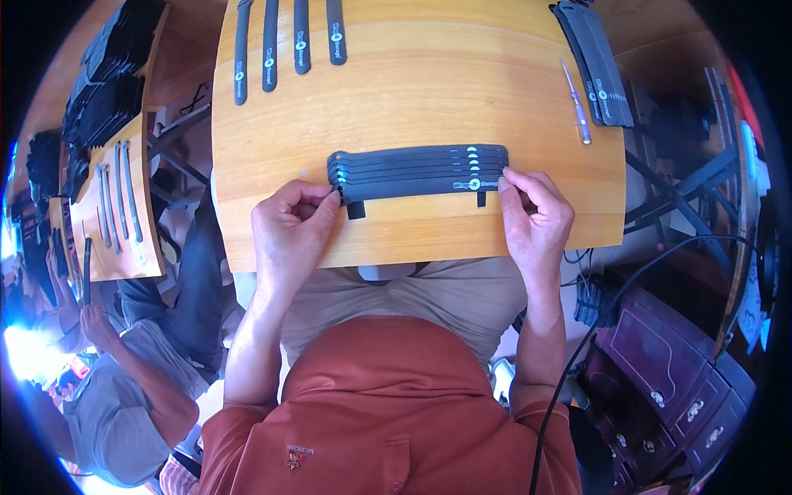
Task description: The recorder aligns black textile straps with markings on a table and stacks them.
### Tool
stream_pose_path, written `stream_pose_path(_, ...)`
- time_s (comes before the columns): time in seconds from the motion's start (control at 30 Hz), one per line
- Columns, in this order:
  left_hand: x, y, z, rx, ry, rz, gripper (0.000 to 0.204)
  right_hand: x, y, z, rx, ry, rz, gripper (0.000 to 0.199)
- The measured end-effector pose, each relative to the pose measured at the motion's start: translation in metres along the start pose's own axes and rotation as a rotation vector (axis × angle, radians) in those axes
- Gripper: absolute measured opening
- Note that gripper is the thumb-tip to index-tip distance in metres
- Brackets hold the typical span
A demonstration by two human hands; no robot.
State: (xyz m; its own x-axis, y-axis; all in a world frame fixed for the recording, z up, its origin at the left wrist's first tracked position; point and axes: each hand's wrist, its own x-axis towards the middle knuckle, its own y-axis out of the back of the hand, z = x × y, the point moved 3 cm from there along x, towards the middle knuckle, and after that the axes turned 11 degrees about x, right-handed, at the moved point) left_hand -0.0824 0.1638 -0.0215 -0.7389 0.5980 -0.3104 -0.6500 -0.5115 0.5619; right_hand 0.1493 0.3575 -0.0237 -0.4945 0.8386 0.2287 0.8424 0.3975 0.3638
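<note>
Wooden desk [412, 74], pale honey grain, curved by the lens, held over the lap of a person in a rust-coloured shirt.

Near edge, centre: stack of black straps [417, 172], laid flat and fanned slightly, long axis left to right, pale round marks lined up toward the right end, two short black tabs hanging below the lowest strap.

Left hand [290, 227]: fingers [318, 196] curled together, pinched on the left end of the stack.

Right hand [536, 219]: fingers [516, 183] close together, tips pressed on the right end of the stack.

Far edge, left: four single black straps [285, 41], laid parallel, apart from one another.

Far right corner: second pile of black straps [598, 62], slanted; beside it a slim purple screwdriver [577, 103].
</note>
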Motion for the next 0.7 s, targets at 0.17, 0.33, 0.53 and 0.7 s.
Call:
stream_pose_path(0.17, 0.0011, -0.0003, -0.0012, 0.021, -0.011, 0.014, 0.009, -0.0002, 0.0008, 0.0007, 0.004, 0.018, 0.009, 0.011)
stream_pose_path(0.33, 0.0016, -0.0010, 0.0007, 0.001, -0.001, -0.008, 0.009, 0.0002, 0.0013, 0.0004, -0.017, 0.004, -0.004, 0.012)
stream_pose_path(0.53, 0.0008, -0.0003, -0.0002, -0.003, -0.021, -0.010, 0.010, 0.0000, 0.0004, 0.0005, -0.013, 0.006, 0.002, 0.012)
stream_pose_path(0.7, 0.0010, -0.0006, 0.0007, 0.022, -0.027, -0.002, 0.010, -0.0004, 0.0005, 0.0008, -0.028, 0.018, 0.005, 0.012)
